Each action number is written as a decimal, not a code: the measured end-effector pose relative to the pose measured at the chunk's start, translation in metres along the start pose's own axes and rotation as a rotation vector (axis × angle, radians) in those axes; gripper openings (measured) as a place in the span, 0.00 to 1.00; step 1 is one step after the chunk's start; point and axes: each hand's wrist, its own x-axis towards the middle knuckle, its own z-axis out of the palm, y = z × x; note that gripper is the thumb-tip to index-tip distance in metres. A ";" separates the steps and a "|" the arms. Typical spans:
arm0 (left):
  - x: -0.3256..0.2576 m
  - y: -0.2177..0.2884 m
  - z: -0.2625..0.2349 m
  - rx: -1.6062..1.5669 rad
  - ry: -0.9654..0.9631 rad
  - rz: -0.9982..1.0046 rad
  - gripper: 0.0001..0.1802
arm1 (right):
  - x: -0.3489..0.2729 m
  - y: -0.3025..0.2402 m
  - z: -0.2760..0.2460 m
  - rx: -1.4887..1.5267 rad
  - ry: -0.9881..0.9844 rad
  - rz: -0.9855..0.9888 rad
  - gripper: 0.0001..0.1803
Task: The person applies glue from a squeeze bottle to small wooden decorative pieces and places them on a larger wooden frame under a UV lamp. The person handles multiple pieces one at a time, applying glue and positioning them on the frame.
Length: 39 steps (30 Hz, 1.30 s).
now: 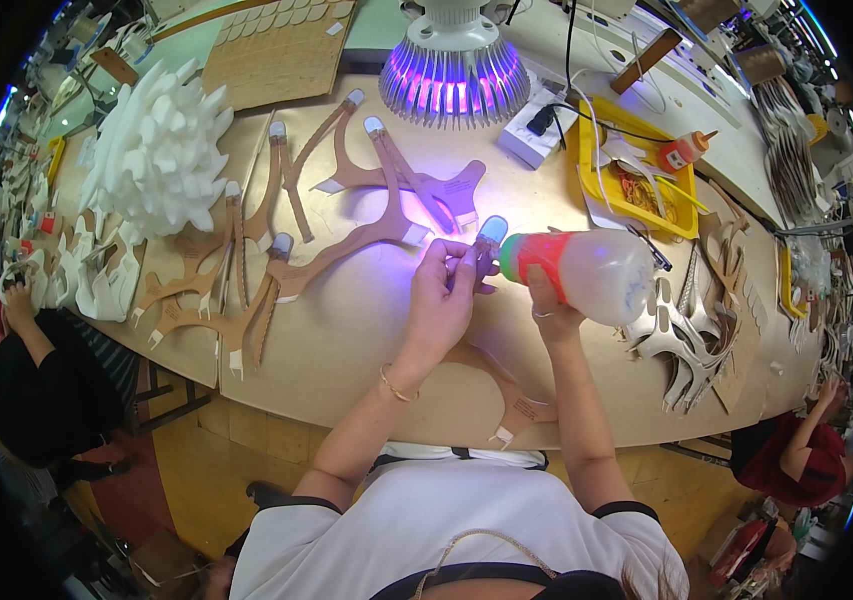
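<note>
My left hand (440, 305) pinches the end of a brown strap piece (486, 260), whose rounded pale tip (493, 228) points up. Part of a brown cut piece (524, 405) shows below between my forearms; whether it joins the pinched end I cannot tell. My right hand (553, 312) is wrapped round a translucent squeeze bottle (606, 275) with a red-orange band and a green collar. The bottle lies on its side, its green end toward the pinched strap end. Whether the two touch cannot be made out.
A finned lamp (454, 75) throws violet light beyond my hands. Several brown strap pieces (346, 240) lie left, beside a white foam-like pile (161, 145). On the right are a yellow tray (684, 218), a small orange bottle (684, 150) and silvery cut pieces (668, 335). People sit at both sides.
</note>
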 end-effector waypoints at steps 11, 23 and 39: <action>-0.004 0.001 -0.003 0.013 -0.062 -0.075 0.07 | 0.012 0.006 0.001 -0.015 0.028 -0.126 0.17; -0.005 -0.002 -0.003 0.039 -0.069 -0.043 0.07 | 0.030 -0.005 0.003 -0.097 -0.018 -0.102 0.09; -0.009 -0.004 0.005 0.078 -0.107 -0.064 0.07 | 0.035 -0.001 0.004 -0.067 0.023 -0.113 0.14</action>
